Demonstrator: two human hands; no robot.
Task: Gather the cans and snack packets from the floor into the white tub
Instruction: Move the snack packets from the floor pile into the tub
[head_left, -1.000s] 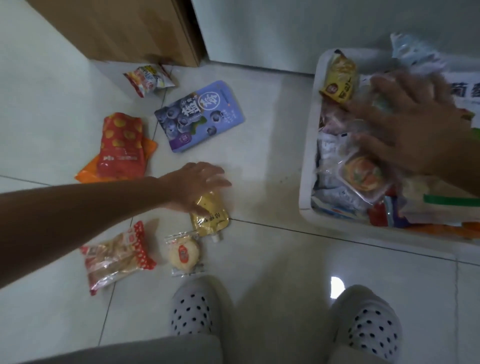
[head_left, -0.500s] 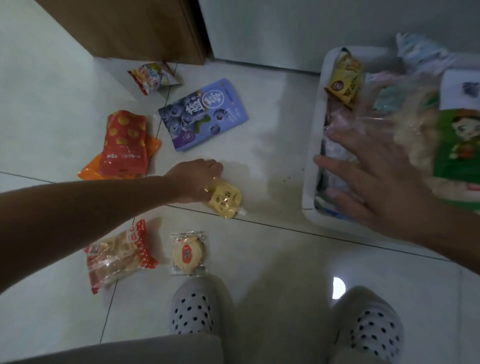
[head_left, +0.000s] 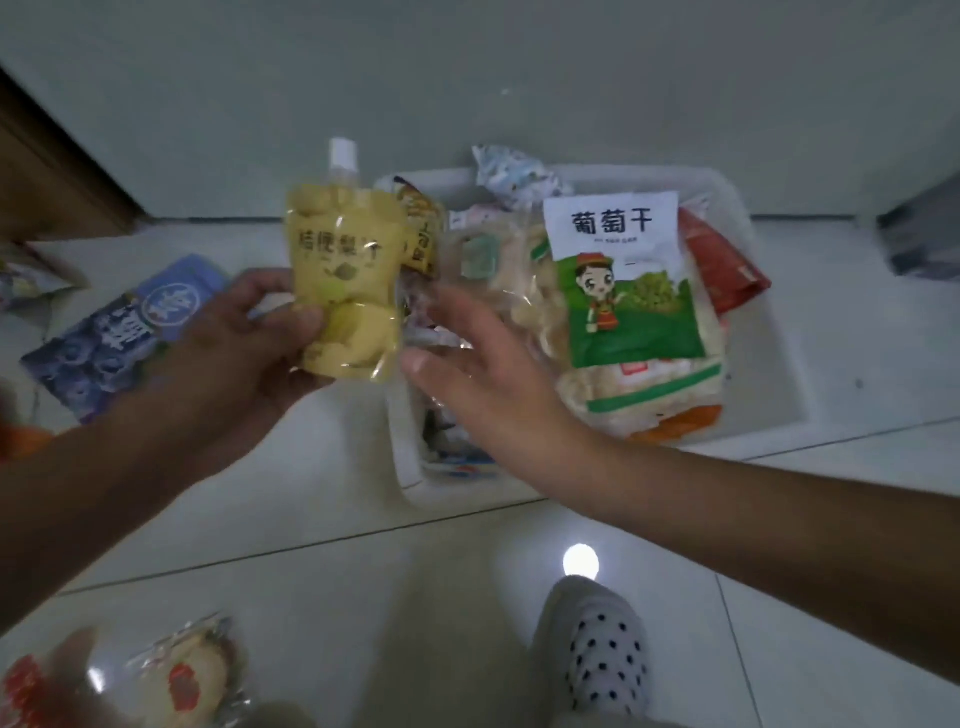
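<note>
My left hand (head_left: 249, 343) grips a yellow spouted drink pouch (head_left: 345, 270) and holds it upright in the air, just left of the white tub (head_left: 769, 332). My right hand (head_left: 483, 374) is spread with straight fingers beside the pouch, over the tub's near left corner, holding nothing. The tub is piled with snack packets, among them a green and white raisin bag (head_left: 631, 291) and a red packet (head_left: 719, 260). On the floor at left lies a blue blueberry packet (head_left: 114, 343). A small round cake packet (head_left: 189, 675) lies at the bottom left.
A grey wall runs behind the tub, with a wooden door frame (head_left: 47, 171) at the far left. A dark object (head_left: 919, 234) sits at the right edge. My polka-dot slipper (head_left: 597, 654) is on the tiled floor near the bottom centre.
My left hand has lifted the yellow pouch off the floor and carried it up to the tub. My right hand came out of the tub toward the pouch. The view has swung right.
</note>
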